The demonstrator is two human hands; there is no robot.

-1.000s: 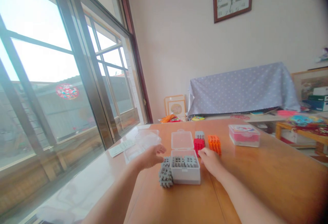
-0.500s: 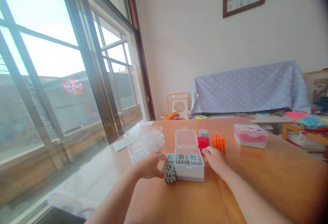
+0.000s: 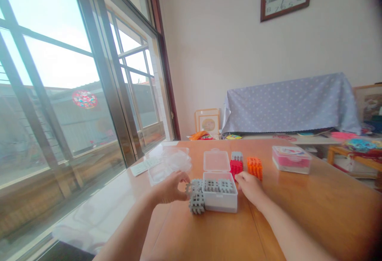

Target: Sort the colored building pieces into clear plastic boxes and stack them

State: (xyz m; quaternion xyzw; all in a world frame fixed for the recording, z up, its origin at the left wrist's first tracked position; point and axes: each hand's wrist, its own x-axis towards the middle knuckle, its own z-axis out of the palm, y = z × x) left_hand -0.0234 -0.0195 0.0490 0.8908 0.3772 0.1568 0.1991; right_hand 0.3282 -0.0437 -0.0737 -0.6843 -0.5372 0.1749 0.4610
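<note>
My left hand point(image 3: 170, 188) pinches a grey notched puzzle tile point(image 3: 188, 189), seen nearly edge-on. Right beside it, stacks of grey lattice tiles point(image 3: 197, 203) stand against the left wall of an open clear plastic box point(image 3: 220, 203). More grey tiles point(image 3: 219, 186) lie inside that box, whose lid point(image 3: 216, 161) is tipped back. My right hand point(image 3: 251, 188) is closed at the box's right side, close to a stack of red tiles point(image 3: 236, 167); whatever its fingers hold is hidden. An orange tile stack point(image 3: 254, 167) and a light grey one point(image 3: 237, 156) stand behind.
Clear plastic bags and containers point(image 3: 173, 163) sit at the left beside a printed sheet point(image 3: 145, 166). A lidded box with pink contents point(image 3: 291, 159) stands at the right of the wooden table point(image 3: 298, 205). A large window point(image 3: 59, 74) borders the left side.
My left hand has drawn slightly left, away from the grey stack, with one tile between its fingers. My right hand has barely moved.
</note>
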